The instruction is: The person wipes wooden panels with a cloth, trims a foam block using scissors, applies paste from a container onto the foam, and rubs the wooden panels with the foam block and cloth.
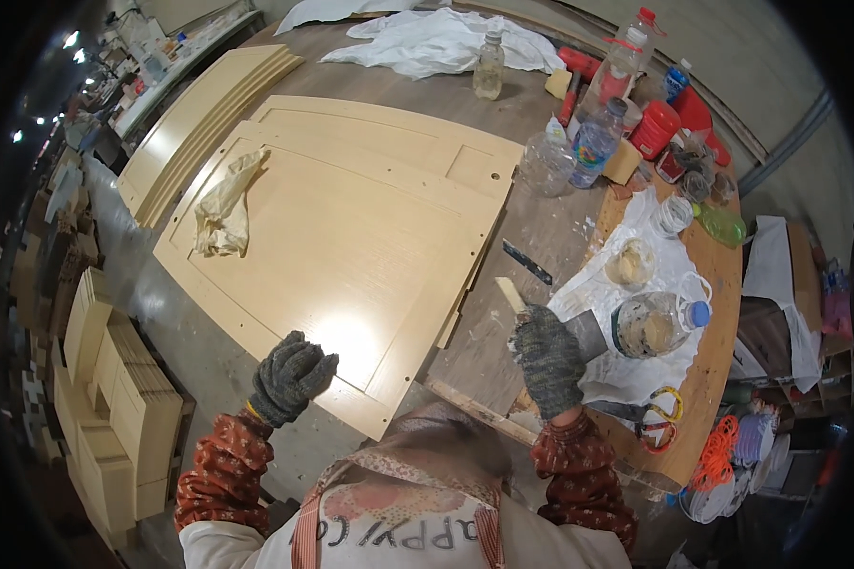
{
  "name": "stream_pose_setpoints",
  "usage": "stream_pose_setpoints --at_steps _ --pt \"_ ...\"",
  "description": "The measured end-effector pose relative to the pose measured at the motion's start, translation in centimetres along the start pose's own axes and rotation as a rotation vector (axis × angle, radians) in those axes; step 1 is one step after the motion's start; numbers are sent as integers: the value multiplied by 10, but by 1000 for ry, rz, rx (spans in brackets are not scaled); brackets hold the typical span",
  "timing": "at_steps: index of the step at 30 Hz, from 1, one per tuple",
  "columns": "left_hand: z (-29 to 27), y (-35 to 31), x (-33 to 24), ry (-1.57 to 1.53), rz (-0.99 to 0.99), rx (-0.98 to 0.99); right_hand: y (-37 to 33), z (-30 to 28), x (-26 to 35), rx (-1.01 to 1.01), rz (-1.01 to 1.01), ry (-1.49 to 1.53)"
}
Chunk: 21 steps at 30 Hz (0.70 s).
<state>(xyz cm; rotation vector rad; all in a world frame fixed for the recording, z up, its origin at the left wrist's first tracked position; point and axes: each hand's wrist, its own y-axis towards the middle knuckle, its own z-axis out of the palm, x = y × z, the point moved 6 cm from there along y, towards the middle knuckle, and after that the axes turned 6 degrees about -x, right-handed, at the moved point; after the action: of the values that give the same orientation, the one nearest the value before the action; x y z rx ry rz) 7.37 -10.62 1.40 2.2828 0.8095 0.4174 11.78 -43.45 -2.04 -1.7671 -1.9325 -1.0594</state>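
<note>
My left hand [292, 379], in a dark grey knit glove, is curled closed over the near left edge of a cream-coloured panel [323, 247]. Its palm side is hidden. My right hand [547, 360], gloved alike, grips a putty knife [588, 335]; the pale handle end juts out at the upper left and the grey blade points right. Beside that blade a clear plastic bottle [647, 324] with a blue cap lies on its side, with beige paste in it. A crumpled cream rag [230, 209] lies on the panel. A black utility knife [528, 262] rests on the table beyond my right hand.
White plastic sheeting [579, 294] lies under a tub of beige paste [628, 263]. Bottles, including a blue-labelled one [598, 142], crowd the far right. Scissors [662, 417] lie near the right edge. Stacked panels [199, 123] stand at left, more boards [123, 408] below.
</note>
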Motion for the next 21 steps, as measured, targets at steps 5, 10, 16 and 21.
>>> stream_pose_setpoints --at_steps 5,10,16,21 --pt "11 15 -3 -7 -48 97 -7 11 25 42 -171 -290" --pt "17 11 -3 -71 -107 99 21 -42 24 -291 284 140" --pt "25 25 -6 2 -130 29 37 -125 12 -298 256 -643" --pt "29 23 -4 -12 -175 -23 71 -215 38 -403 -4 -928"
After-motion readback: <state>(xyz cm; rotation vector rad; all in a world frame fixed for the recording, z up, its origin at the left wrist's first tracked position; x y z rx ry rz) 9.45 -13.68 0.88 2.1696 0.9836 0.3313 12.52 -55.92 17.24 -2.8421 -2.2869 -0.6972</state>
